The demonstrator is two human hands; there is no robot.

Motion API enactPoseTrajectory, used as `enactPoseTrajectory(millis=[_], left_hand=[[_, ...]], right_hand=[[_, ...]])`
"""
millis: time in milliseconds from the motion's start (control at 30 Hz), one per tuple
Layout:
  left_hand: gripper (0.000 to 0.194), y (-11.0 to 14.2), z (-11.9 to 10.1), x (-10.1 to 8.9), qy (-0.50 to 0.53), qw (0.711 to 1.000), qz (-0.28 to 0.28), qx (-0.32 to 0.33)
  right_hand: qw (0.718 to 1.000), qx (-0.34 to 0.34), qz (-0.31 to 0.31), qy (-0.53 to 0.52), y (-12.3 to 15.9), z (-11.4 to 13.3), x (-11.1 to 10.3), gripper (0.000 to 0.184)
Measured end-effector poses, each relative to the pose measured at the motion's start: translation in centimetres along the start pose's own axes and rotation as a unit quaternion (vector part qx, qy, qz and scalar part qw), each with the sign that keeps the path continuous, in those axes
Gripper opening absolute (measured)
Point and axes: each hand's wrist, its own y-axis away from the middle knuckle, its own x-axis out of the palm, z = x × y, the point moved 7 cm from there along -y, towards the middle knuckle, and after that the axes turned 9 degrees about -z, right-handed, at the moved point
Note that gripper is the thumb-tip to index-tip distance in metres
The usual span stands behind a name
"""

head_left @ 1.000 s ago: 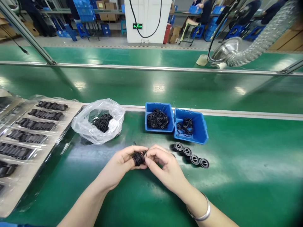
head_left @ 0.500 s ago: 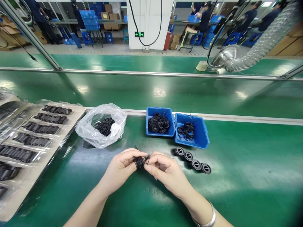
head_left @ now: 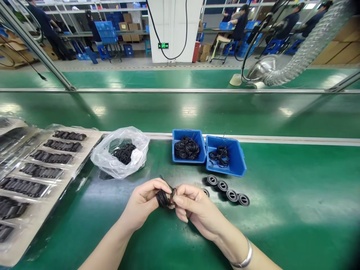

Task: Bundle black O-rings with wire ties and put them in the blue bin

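**Both hands are working a bundle of black rubber rings over the green surface**

The left hand [head_left: 143, 204] and the right hand [head_left: 197, 210] are meeting near the middle of the view, just in front of the person, and the bundle of black rubber rings [head_left: 164, 198] is sitting between them above the green surface [head_left: 295, 180]. Each hand's grip is narrow and closed on the bundle, with the fingers pinching it from either side. The bundle is standing on edge, its stack of loops running roughly left to right, though the fingers are hiding its exact line. A thin loose end is sticking up toward the far left.

Much of the stock is lying untouched, as far as this view shows. A clear plastic bag [head_left: 119, 155] is holding a heap of rings, and two blue bins [head_left: 239, 163] are holding more, the left bin fuller than the right. Four round black parts [head_left: 232, 195] are standing in a row to the right of the hands, and a fifth is showing partly behind the right hand. Plastic trays [head_left: 92, 137] on the left are carrying rows of black pieces.
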Motion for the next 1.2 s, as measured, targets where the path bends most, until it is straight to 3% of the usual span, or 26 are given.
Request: enactPoseTrajectory(millis=[367,533,733,833,1067,1200], left_hand=[[0.009,-0.4,-0.4,-1.3,0.044,0.993,-0.104,-0.021],[0.008,-0.3,0.1,-1.3,0.001,0.997,-0.077,-0.026],[0.010,-0.1,0.4,-1.0,-0.051,0.998,-0.033,-0.014],[0.011,-0.2,0.0,-0.6,-0.096,0.995,-0.018,0.007],[0.014,-0.1,-0.8,-0.5,-0.189,0.980,-0.018,0.066],[0.014,-0.2,-0.5,-0.5,-0.178,0.983,-0.013,0.054]], right_hand=[[0.988,-0.031,-0.002,-0.148,-0.2,1.1,-0.4,0.011],[0.988,-0.027,0.002,-0.151,-0.2,1.1,-0.6,0.008],[0.996,-0.031,-0.011,-0.085,-0.1,1.1,-0.6,0.017],[0.997,-0.065,-0.042,-0.012,-0.1,1.4,-0.8,0.016],[0.951,-0.169,-0.077,0.246,0.4,2.1,-1.0,0.017],[0.954,-0.156,-0.078,0.245,0.3,2.0,-1.2,0.020]])
